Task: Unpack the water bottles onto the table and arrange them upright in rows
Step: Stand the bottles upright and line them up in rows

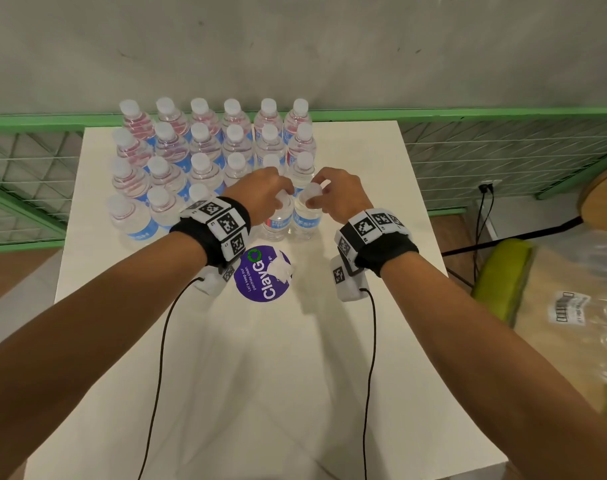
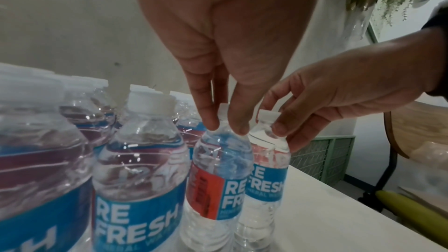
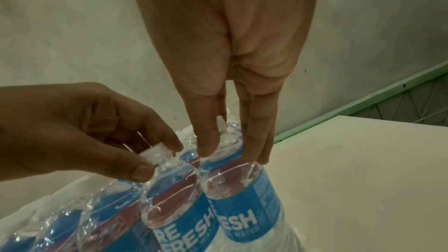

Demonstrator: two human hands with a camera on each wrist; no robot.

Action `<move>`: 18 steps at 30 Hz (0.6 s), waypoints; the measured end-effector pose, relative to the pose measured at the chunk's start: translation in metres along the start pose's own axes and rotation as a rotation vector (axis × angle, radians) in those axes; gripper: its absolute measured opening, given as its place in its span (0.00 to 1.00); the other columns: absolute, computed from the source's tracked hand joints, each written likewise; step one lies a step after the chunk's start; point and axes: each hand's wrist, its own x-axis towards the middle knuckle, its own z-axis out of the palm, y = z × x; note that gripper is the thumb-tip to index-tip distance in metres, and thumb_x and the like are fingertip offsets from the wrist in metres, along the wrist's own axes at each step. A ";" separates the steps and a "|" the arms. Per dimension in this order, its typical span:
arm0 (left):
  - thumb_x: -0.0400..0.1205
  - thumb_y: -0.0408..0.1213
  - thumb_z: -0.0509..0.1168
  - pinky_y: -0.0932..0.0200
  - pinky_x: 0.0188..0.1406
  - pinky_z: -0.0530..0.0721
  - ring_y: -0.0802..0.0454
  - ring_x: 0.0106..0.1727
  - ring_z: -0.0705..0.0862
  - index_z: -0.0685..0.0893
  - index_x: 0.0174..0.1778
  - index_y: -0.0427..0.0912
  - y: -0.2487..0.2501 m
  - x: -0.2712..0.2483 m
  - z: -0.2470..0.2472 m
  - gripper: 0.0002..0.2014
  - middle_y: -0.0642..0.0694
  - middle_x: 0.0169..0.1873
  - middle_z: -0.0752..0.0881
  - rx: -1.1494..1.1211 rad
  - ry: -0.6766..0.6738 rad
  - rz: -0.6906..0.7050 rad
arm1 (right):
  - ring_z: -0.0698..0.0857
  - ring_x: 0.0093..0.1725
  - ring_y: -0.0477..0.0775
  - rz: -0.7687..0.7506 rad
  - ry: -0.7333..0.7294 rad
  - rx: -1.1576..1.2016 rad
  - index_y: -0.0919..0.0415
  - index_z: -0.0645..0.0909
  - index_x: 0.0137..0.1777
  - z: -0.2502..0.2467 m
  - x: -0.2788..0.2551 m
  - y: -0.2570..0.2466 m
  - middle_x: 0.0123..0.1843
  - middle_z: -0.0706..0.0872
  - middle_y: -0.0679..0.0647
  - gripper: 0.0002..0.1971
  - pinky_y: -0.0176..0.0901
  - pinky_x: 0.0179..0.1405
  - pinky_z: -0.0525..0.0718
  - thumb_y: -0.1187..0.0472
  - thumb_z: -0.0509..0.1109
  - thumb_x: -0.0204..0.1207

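We've got two water bottles upright at the front of the block, touching each other: the left bottle w/ the red panel showing on its label, and the right bottle just beside it, nearest the counter's right side. Our left hand pinches the left bottle at the neck, thumb and fingertip curled down just under the cap; our right hand does the same on the right bottle, fingers round the cap and neck. So each grip is closed on its own bottle, not loose. Both bases look to be on the counter, tho the head view hides the contact pts. Handling, as we judge it: full, sealed, so fairly weighty for their size; thin clear walls will dent if squeezed mid-body, and the film label is slick. The neck under the cap ring is the stiff spot, good for short lifts and nudges; for longer carries we'd wrap the body at the label. Behind and to the left stand the other bottles in four rows, caps up, packed close. Nearer us a round purple sticker lies on the counter, and crumpled clear wrap sits off to the right.
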 end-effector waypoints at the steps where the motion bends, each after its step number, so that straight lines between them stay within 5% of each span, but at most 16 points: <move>1: 0.80 0.27 0.63 0.50 0.57 0.75 0.38 0.61 0.77 0.78 0.67 0.41 -0.001 0.001 -0.001 0.19 0.35 0.59 0.77 0.000 -0.001 -0.006 | 0.84 0.44 0.59 0.001 -0.003 0.003 0.60 0.80 0.56 0.000 0.001 -0.001 0.53 0.86 0.62 0.18 0.52 0.52 0.86 0.63 0.78 0.67; 18: 0.78 0.29 0.68 0.50 0.58 0.74 0.39 0.60 0.77 0.80 0.64 0.43 -0.005 0.006 -0.010 0.18 0.36 0.59 0.77 -0.012 -0.022 -0.003 | 0.87 0.51 0.61 0.025 -0.040 0.014 0.59 0.79 0.56 -0.002 0.009 -0.002 0.55 0.85 0.59 0.21 0.55 0.57 0.86 0.61 0.81 0.65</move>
